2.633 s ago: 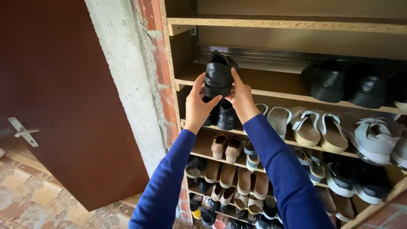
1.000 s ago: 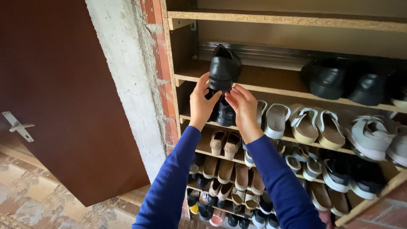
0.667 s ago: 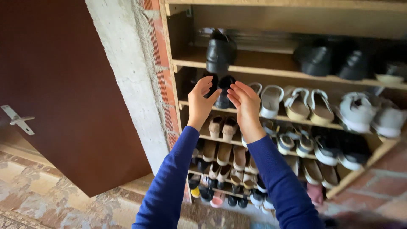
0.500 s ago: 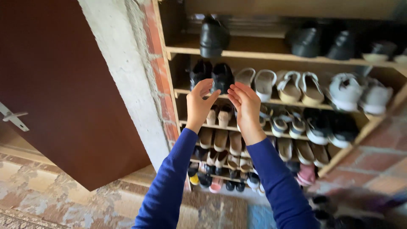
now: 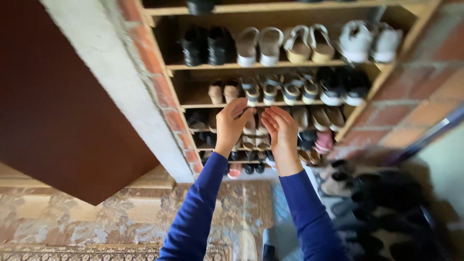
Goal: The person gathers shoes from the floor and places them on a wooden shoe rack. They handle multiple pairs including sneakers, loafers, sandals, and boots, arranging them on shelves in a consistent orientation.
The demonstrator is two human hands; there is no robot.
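Here, left hand [image 5: 231, 126] open, empty, right hand [image 5: 282, 129] likewise.

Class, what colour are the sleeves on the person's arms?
Dark blue sleeves, seen in the head view.

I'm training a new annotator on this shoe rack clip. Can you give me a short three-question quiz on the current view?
1. True or false: the left hand grips a shoe.
2. The black shoes stand at which end of their shelf: A the wall-side end, B the middle, C the far end?
3. What covers both forearms?

Key:
1. False; both it and the right hand are empty.
2. A.
3. Blue sleeves.
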